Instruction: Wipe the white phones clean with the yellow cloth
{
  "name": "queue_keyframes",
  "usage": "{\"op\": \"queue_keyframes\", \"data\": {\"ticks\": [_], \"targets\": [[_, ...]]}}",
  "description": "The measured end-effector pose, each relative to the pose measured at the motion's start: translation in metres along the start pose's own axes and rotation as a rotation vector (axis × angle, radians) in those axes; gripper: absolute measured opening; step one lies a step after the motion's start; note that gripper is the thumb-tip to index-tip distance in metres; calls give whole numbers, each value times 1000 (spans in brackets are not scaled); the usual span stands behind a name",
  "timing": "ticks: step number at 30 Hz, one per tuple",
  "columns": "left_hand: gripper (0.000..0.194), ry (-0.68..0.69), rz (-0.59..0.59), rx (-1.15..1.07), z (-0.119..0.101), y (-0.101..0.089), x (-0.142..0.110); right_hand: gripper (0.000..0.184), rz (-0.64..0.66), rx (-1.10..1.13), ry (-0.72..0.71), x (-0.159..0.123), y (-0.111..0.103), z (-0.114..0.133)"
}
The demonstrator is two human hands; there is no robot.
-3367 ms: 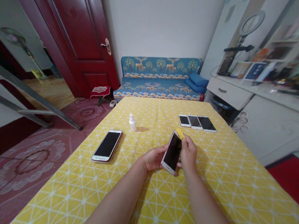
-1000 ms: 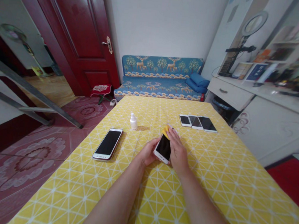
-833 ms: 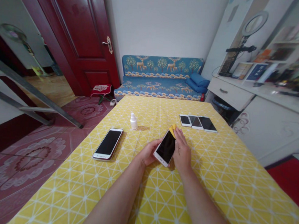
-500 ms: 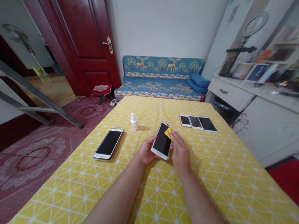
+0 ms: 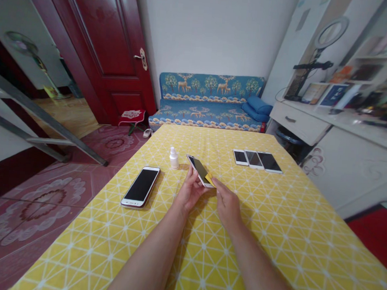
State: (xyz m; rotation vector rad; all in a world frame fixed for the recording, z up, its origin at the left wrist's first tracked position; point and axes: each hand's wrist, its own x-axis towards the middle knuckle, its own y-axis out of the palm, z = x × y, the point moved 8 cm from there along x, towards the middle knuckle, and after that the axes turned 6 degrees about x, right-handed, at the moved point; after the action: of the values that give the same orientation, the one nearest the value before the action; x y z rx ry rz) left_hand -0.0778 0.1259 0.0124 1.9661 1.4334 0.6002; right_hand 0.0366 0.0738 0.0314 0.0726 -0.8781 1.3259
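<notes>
A white-framed smartphone (image 5: 198, 168) is tilted above the table, its dark screen partly facing me. My left hand (image 5: 190, 191) grips it from below and along its left side. Pinched in the fingers of my right hand (image 5: 228, 205) is a small yellow cloth (image 5: 209, 178), pressed against the phone's lower right end. Left of my hands a larger white phone (image 5: 141, 187) lies face up. Just beyond the held phone stands a small white bottle (image 5: 173, 158), upright.
Three phones lie side by side at the back right, among them a dark-screened one (image 5: 270, 162). A yellow patterned tablecloth (image 5: 273, 240) covers the table. Behind it is a blue sofa (image 5: 202, 112); a white cabinet (image 5: 355, 171) stands at right, a metal ladder-like frame (image 5: 44, 117) at left.
The held phone has turned and tipped, its top end swinging left toward the bottle. My right hand has moved the cloth from the upper right of the screen down to the lower end.
</notes>
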Motion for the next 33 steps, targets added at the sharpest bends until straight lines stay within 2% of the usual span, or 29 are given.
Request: {"op": "queue_keyframes", "data": {"ticks": [6,9,12,17,22,27,33], "targets": [[63,61,-49,-3,-1,-6,2,48,42,90,-120,-1,3,31],[63,89,-49,-40,-2,-7,3,47,92,105,-180,-2,5,42],[54,91,-44,-57,-3,-7,3,46,96,90,-180,0,4,39],[33,33,-92,-67,-1,-10,4,43,0,43,-133,2,-7,22],[38,45,-72,-69,-2,-10,7,42,-43,106,-126,-1,-12,23],[27,5,-175,5,4,-20,8,43,-32,146,-156,-2,-10,34],[24,-56,-164,110,11,-14,3,46,-79,89,-161,1,-14,28]]}}
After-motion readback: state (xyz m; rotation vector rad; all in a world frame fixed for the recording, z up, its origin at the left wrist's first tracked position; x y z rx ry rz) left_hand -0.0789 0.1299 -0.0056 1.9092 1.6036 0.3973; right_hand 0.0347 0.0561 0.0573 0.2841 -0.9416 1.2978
